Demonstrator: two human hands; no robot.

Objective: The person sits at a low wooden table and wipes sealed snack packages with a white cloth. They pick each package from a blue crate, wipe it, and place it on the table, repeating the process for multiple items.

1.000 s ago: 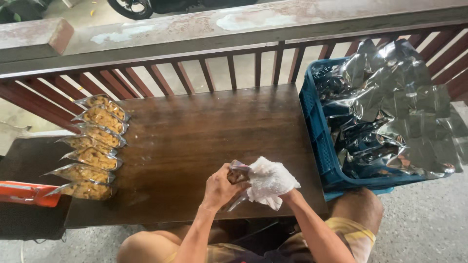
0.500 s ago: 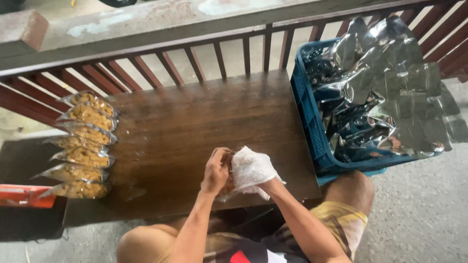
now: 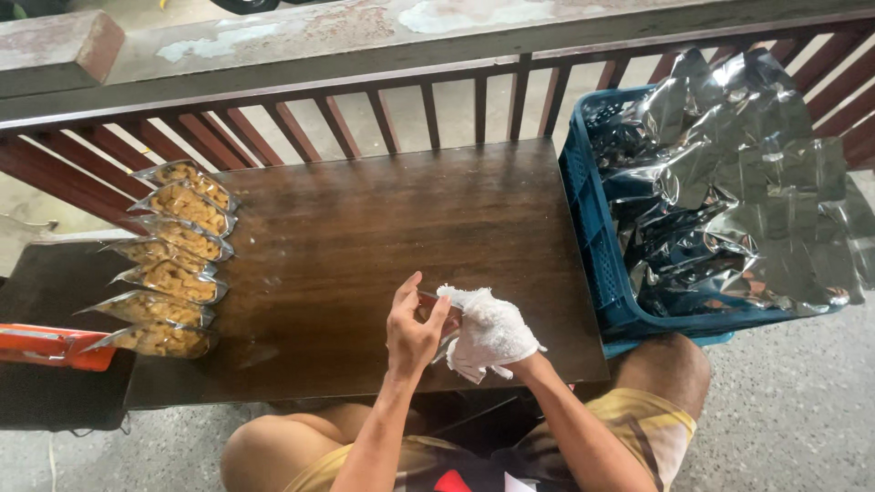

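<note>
**Small packet pinched and rubbed with a cloth at the table's near edge**

Pinched between thumb and fingertips (image 3: 436, 317) of the left hand (image 3: 412, 335): a small packet (image 3: 427, 298), only a sliver of it showing, kind not readable. Forefinger lifted a little off the rest, remaining fingers curled in around the packet. Pressed against it from the other side: the right hand (image 3: 497, 330), wrapped all over in a white cloth (image 3: 474, 351); fingers hidden under the folds, so impossible to tell whether spread or closed. Both hands touching, held just above the near edge of the dark wooden table (image 3: 383, 219), in front of the knees.

Looks like a wiping step, cloth against packet. Calls for a steady pinch on the left while the cloth rubs, and for turning the packet to reach its hidden face.

Further out, at the table's left end: a row of clear pouches (image 3: 178, 264) filled with yellow-brown snack pieces, overlapping one another. Beyond them, lower left, an orange object (image 3: 46, 346). Just beside the table's right end: a blue plastic crate (image 3: 588, 228) heaped with empty silver foil bags (image 3: 729, 200). Behind everything, a reddish wooden railing (image 3: 337, 128).
</note>
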